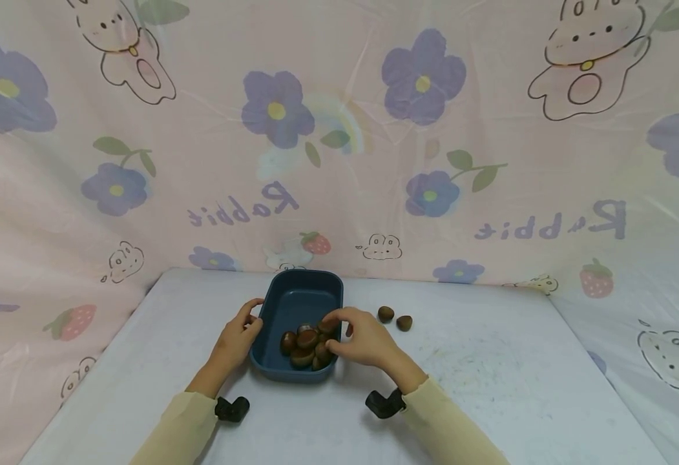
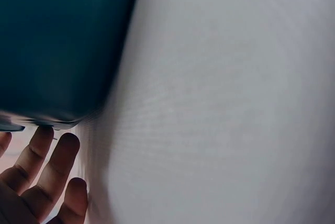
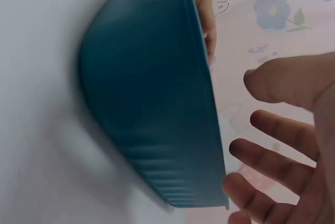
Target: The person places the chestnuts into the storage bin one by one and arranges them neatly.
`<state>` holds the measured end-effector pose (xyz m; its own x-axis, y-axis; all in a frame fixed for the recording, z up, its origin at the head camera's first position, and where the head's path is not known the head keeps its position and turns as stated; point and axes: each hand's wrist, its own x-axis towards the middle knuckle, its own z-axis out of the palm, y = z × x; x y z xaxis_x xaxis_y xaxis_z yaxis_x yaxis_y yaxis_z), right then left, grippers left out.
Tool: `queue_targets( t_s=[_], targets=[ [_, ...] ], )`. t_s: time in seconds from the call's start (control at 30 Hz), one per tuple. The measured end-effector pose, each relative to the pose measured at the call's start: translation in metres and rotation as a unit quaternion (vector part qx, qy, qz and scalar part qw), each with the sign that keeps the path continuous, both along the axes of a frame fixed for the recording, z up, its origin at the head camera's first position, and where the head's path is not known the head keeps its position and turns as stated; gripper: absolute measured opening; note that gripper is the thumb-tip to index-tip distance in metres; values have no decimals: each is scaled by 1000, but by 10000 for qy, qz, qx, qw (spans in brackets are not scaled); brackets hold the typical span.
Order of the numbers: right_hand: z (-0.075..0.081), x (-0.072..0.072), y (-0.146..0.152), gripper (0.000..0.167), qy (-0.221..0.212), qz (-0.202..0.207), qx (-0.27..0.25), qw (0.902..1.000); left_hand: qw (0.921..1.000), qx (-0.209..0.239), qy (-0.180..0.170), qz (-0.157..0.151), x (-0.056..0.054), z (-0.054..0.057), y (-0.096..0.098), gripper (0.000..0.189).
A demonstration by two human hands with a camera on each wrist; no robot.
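Observation:
A dark blue rectangular container (image 1: pixel 298 284) with rounded corners stands on the white table. Several glossy brown chestnuts (image 1: pixel 302 357) lie heaped in its near right part. My left hand (image 1: pixel 231 345) is at the container's left side, fingertips touching the outer wall in the left wrist view. Over the right rim reaches my right hand (image 1: pixel 368 339), its thumb and index finger above the chestnuts. In the right wrist view the right fingers (image 3: pixel 272 164) are spread, and no chestnut shows between them. Part of the heap is hidden under that hand.
Two loose chestnuts, one farther left (image 1: pixel 386 314) and one to its right (image 1: pixel 404 323), lie on the table (image 1: pixel 490 374) right of the container. A printed cloth (image 1: pixel 339 181) with flowers and rabbits hangs behind the table. Black wrist cameras sit beneath both wrists.

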<state>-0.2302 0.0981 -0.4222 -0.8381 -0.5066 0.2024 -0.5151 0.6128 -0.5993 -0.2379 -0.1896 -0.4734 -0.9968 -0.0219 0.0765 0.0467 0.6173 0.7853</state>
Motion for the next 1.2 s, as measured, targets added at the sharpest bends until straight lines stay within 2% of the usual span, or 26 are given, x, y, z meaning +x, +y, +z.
queue_targets(
  t_s=[0.57,0.83,1.0,1.2],
  targets=[
    [9,-4,19,37,364,-357,162,9986,9999,18,-136,-15,0,2,1,44],
    [10,-5,28,37,272,-458,-18,9986,9999,11,-107,-14,0,0,0,44],
    [11,-3,35,36,190,-644,41,9977,10000,5,-86,-13,0,0,0,44],
    [11,-3,44,35,295,-816,111,9962,10000,3,-96,14,0,-1,0,44]
  ],
)
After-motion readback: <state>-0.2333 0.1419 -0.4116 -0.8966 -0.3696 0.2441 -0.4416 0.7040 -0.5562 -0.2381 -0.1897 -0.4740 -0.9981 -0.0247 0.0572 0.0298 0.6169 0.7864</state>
